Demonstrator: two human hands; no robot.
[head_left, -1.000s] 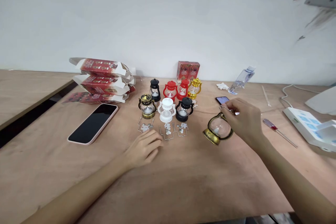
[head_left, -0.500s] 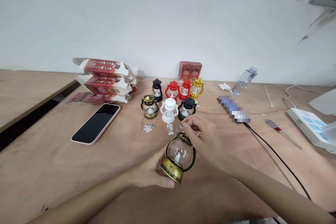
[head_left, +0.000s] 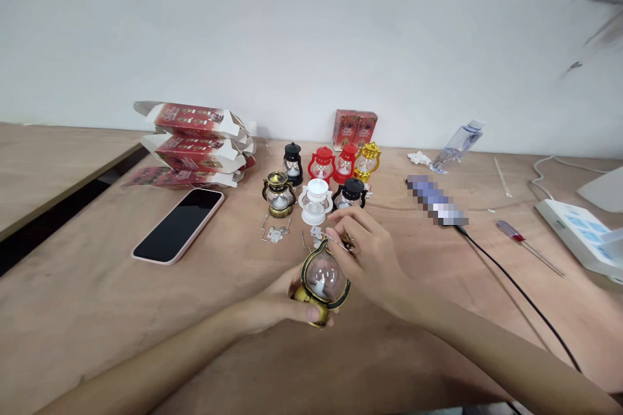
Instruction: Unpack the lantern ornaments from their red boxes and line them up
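Note:
My left hand (head_left: 287, 305) is closed round the base of a small bronze-coloured lantern (head_left: 325, 279) with a clear round globe. The lantern leans in my grip above the table. At its top, my right hand (head_left: 372, 249) pinches a thin metal wire (head_left: 339, 243); the fingers partly hide the lantern's cap. Just beyond stand a white lantern (head_left: 316, 202), a black lantern (head_left: 349, 192) partly behind my right fingers, and another bronze lantern (head_left: 279, 194). Small metal parts and bent wires (head_left: 276, 233) lie in front of them.
Behind are a black lantern (head_left: 293, 164), two red lanterns (head_left: 322, 164) and a gold lantern (head_left: 367, 161). Opened red boxes (head_left: 192, 152) and a phone (head_left: 178, 225) lie left. To the right are a bottle (head_left: 457, 146), a screwdriver (head_left: 530, 248), a black cable (head_left: 516, 288) and a power strip (head_left: 579, 237).
The bronze lantern has shifted up and slightly left in my left hand, with its base tucked further into the grip. My right hand has moved in over the lantern's top with the wire.

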